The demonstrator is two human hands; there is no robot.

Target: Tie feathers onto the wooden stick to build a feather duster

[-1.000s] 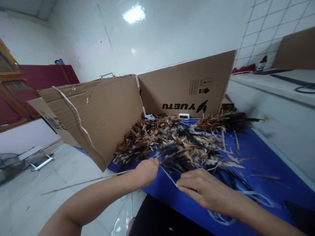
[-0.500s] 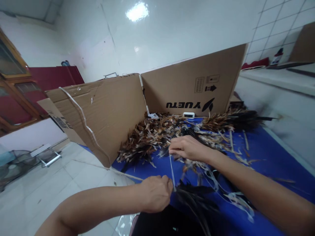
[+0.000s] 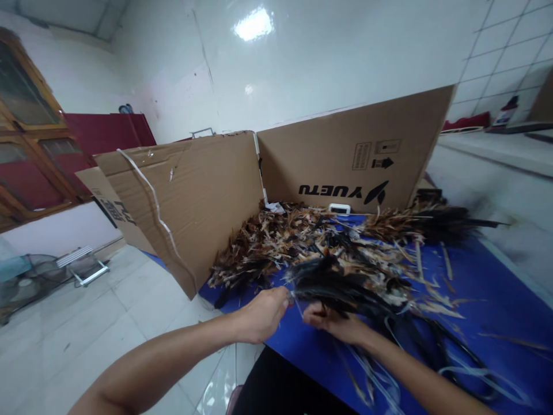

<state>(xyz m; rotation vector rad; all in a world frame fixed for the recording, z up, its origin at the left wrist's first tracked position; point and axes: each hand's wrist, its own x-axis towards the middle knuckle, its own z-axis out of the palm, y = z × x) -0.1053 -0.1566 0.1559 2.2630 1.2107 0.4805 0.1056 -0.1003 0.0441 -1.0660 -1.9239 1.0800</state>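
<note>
My left hand [image 3: 263, 315] is closed at the tip of a bundle of black feathers [image 3: 345, 286], low over the blue tabletop. The exact grip inside those fingers is partly hidden. From that tip a thin white string [image 3: 298, 305] runs down to my right hand [image 3: 332, 323], whose fingers are curled and closed on it. The bundle stretches rightward above my right hand and wrist. Loops of pale strip [image 3: 380, 377] lie beside my right forearm on the table.
A heap of brown feathers [image 3: 254, 239] covers the back of the blue table [image 3: 488, 288]. Cardboard panels [image 3: 216, 190] stand upright behind and to the left. A small white device [image 3: 339, 208] sits by the back panel. More dark feathers [image 3: 449, 223] lie at the back right.
My right hand has come down and nearer, while my left hand has risen slightly. The black feather bundle has swung from below the hands to above my right hand. The view has shifted slightly.
</note>
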